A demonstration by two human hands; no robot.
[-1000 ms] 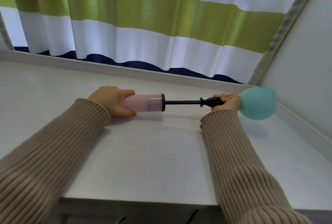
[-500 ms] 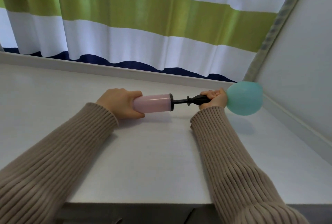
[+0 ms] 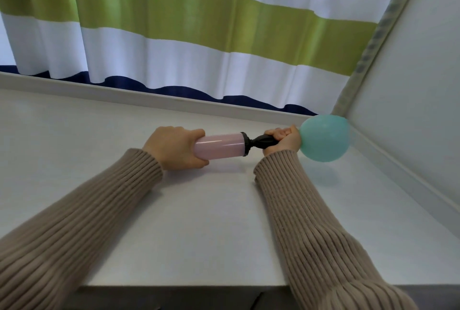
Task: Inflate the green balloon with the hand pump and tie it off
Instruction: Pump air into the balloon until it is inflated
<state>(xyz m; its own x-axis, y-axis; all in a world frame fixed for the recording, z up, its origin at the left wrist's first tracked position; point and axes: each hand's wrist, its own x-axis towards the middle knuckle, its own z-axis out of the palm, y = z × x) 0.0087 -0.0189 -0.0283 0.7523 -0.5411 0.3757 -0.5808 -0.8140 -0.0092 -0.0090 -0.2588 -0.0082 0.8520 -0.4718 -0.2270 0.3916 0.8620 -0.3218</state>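
A pale pink translucent plastic pump barrel is held lying sideways just above the white tabletop, its length running left to right. The left hand is wrapped round the barrel's left end, fingers curled over the top and thumb underneath. A black collar is seen at the barrel's right end, and directly against it sits the black moulded pump handle, with almost no rod exposed between the two.

The handle is gripped by the right hand, fingers curled round it, knuckles toward the curtain. Whether the balloon's neck is also pinched under these fingers cannot be told; the joint is hidden by the hand.

The round, partly inflated teal-green rubber balloon is seen pressed against the far side of the right hand, at the right end of the pump. It is held off the tabletop, a soft shadow lying beneath it, close to the corner where the grey side wall meets the raised rear ledge.

Both forearms are covered by ribbed beige knit sleeves. Behind the ledge hangs a curtain striped in white, olive green and navy.
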